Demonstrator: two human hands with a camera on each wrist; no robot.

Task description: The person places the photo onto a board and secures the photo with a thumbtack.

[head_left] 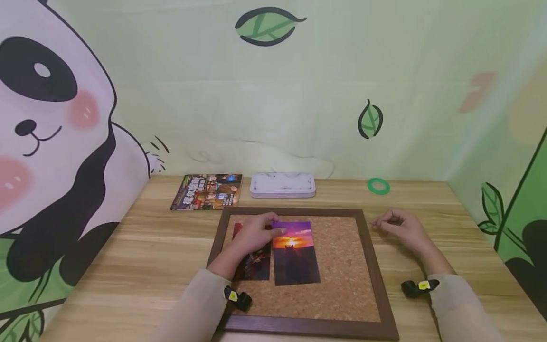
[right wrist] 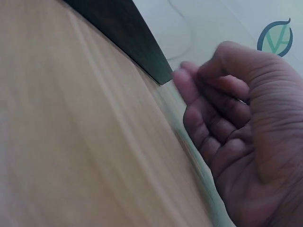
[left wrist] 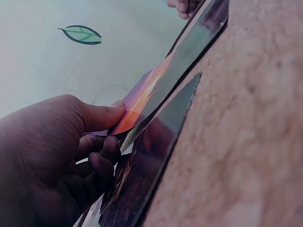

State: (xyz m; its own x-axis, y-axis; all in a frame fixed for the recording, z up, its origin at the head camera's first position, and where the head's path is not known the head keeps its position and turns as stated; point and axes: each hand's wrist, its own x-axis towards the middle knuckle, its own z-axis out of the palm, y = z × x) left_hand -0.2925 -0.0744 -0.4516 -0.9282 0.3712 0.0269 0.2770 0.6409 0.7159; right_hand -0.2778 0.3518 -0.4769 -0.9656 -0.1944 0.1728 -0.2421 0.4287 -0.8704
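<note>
The left hand (head_left: 258, 233) of the person has a narrow grip: it pinches a rectangular glossy photo of a purple and orange sunset (head_left: 296, 266) at its upper left corner. In the left wrist view, the thumb is on the printed face and fingers are below the edge. This sunset photo is over the middle of a rectangular cork board with dark brown frame (head_left: 346, 266). Just to its left, on the same cork, is a dark photo with red parts (head_left: 261, 263), which the left hand and forearm cover in part.

The right hand (head_left: 403, 230) is just outside the right side of the frame, above the worktop of light striped wood (head_left: 128, 256). Its fingers are curled and the thumb is bent towards the index finger; whether something small is between them, I cannot tell.

Behind the board, from left to right, there are a colourful booklet with printed figures (head_left: 205, 192), a white oblong case with rounded corners (head_left: 282, 186) and a flat green ring (head_left: 371, 187). A small black device with yellow label (head_left: 238, 298) is at each sleeve cuff. Behind the worktop is a pale green backdrop with leaves (head_left: 299, 109).
</note>
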